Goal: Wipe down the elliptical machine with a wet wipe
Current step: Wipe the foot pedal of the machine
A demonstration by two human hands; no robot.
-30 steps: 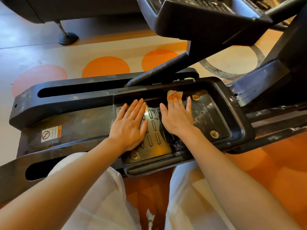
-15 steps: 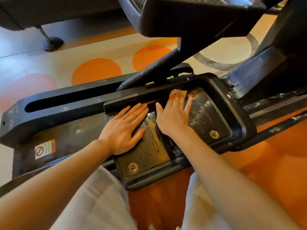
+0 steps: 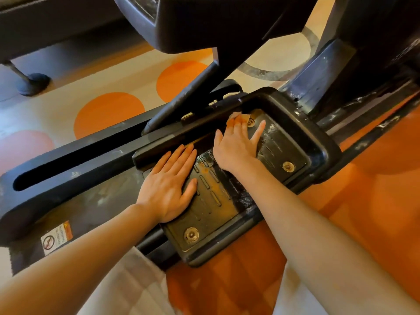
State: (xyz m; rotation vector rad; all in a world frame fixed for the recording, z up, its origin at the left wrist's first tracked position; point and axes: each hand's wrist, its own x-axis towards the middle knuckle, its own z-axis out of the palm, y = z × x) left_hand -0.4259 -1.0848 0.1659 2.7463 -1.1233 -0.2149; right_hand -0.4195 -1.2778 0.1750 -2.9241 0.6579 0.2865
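Note:
The elliptical's black foot pedal (image 3: 313, 142) lies in front of me, a ribbed tray with a raised rim and brass bolts. My right hand (image 3: 236, 146) lies flat in its far part, fingers spread, pressing a soiled wet wipe (image 3: 241, 116) against the far inner wall; only the wipe's edge shows past my fingertips. My left hand (image 3: 168, 185) rests flat and empty on the pedal's left part, fingers together.
A black slotted rail (image 3: 68, 164) with a warning sticker (image 3: 56, 237) runs left of the pedal. The machine's second pedal (image 3: 204, 21) overhangs above, and its frame (image 3: 341, 71) rises at right. The floor is orange and beige. My white-clad knees show at the bottom.
My right hand has slid with the wipe further toward the pedal's far inner wall. My left hand has stayed pressed on the pedal. The view has tilted and shifted.

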